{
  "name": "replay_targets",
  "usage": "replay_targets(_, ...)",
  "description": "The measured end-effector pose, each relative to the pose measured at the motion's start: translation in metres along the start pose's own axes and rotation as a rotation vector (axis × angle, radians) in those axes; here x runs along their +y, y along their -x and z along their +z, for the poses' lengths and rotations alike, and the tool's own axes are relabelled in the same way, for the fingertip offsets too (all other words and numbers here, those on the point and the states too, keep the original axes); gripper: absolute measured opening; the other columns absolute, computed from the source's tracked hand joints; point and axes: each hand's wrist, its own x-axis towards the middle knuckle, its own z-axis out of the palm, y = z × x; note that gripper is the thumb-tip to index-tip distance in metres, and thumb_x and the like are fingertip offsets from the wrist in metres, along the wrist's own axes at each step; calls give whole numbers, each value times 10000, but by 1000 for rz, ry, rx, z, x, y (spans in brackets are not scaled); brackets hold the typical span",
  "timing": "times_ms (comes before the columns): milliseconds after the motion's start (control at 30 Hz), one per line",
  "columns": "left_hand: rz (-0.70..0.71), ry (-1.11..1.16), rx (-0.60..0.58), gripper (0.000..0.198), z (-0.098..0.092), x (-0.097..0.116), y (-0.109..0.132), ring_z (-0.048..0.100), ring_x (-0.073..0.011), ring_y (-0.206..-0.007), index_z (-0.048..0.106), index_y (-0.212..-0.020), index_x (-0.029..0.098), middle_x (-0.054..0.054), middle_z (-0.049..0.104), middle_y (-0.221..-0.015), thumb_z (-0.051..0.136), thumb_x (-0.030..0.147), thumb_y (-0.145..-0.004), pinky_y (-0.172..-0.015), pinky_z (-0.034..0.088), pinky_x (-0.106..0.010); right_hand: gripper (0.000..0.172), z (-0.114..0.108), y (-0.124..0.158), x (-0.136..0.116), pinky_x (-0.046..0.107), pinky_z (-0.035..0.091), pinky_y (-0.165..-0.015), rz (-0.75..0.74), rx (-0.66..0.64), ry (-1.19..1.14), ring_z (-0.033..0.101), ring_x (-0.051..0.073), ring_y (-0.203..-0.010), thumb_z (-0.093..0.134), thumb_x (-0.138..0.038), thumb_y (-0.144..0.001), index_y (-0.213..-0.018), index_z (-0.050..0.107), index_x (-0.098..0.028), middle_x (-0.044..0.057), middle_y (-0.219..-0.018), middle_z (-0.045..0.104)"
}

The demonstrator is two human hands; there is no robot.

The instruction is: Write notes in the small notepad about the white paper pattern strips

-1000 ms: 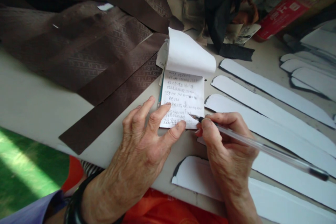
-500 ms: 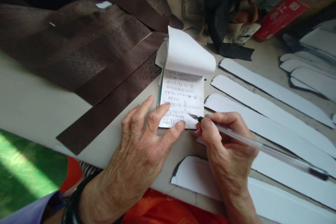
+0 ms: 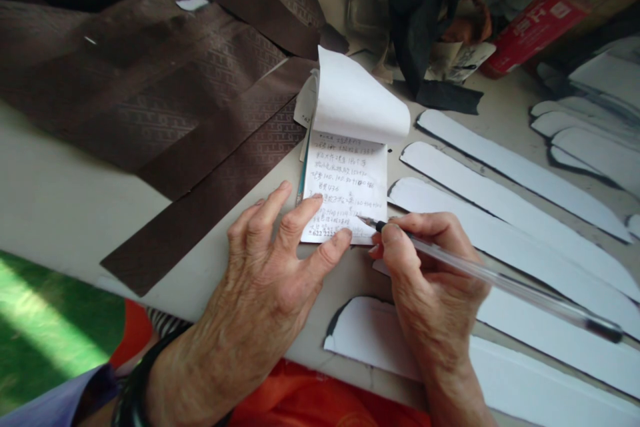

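Observation:
A small notepad (image 3: 345, 173) covered in handwriting lies on the table, its upper pages folded back. My left hand (image 3: 280, 273) rests with spread fingers, the index finger and thumb touching the pad's lower left part. Between the thumb and fingers of my right hand (image 3: 433, 280) is a clear pen (image 3: 500, 280) with a black grip. The pen's tip is at the lower right of the written page. White long pieces with dark edges (image 3: 475, 213) lie to the right, one of them partly under my right hand.
Brown patterned strips and sheets (image 3: 200, 193) cover the table (image 3: 45, 173) at the left. A bottle with a red label (image 3: 540, 33) lies at the back right, near black fabric (image 3: 425, 33). More white pieces (image 3: 600, 140) are stacked at the far right.
The whole view has shifted slightly, with objects appearing a little farther left. Both hands keep nearly the same pose, and the pen tip stays at about the same spot on the page.

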Motion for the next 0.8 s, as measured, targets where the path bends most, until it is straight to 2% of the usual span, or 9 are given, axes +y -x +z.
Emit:
replay_targets(433,11,22,36,342,0,-1,-1,430,-396,-1279,642,-1164,277,-124,551,-1296,609,138,-853,-958,421,-562,63,1,0,2,233,468,-459,-65,-16,74,583,110,-473,607,-199,-799,-766,563,-231,-60,-625,613)
replay_targets(800,13,9,0,350,0,0,1,389,-377,-1316,624,-1191,280,-83,543,-1334,594,156,-865,-1010,381,-552,77,1,0,2,219,460,-466,-161,-14,195,581,105,-464,590,-182,-781,-739,545,-227,-63,-604,605)
